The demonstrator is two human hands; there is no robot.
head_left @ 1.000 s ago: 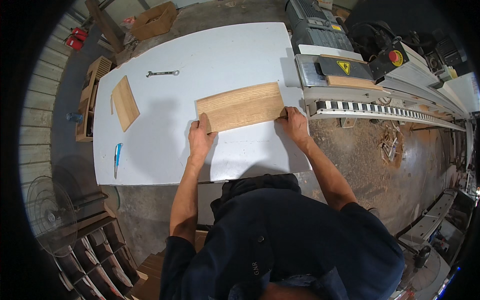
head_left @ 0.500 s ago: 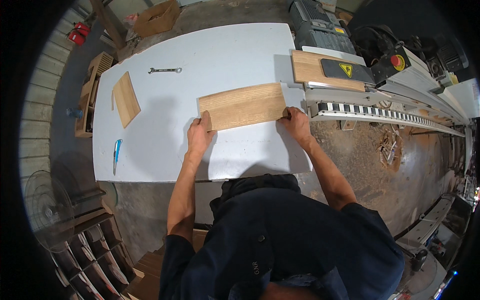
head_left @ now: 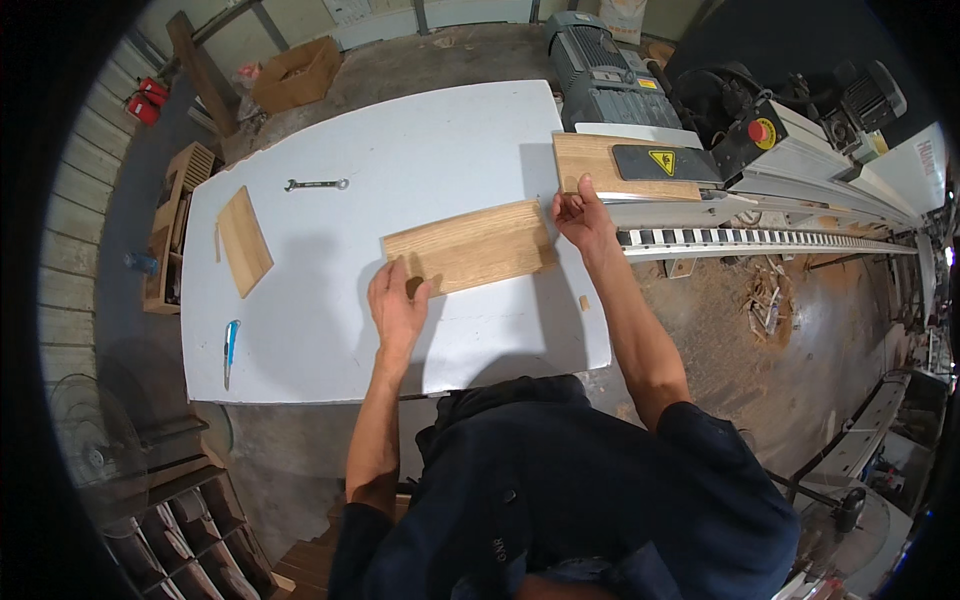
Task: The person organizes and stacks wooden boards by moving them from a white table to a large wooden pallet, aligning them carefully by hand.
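Observation:
A light wood-grain board lies slightly askew on the white table. My left hand is at its left near corner, thumb and fingers apart, the fingertips against the edge. Away from this board, my right hand is raised by the near left corner of a second wooden board, which sits in the machine under a dark cover plate. Its index finger points up over that corner, with the other fingers loosely bent. Whether it touches the board I cannot tell. A small wood scrap lies near the table's right edge.
Farther left on the table are a wrench, a blue utility knife and another wooden board with a thin strip beside it. At right stands the machine with a grey motor, a red stop button and a toothed track.
My right hand has left the board's right end and moved up to the one in the machine. The left hand has loosened at its corner. A wood scrap now shows on the table.

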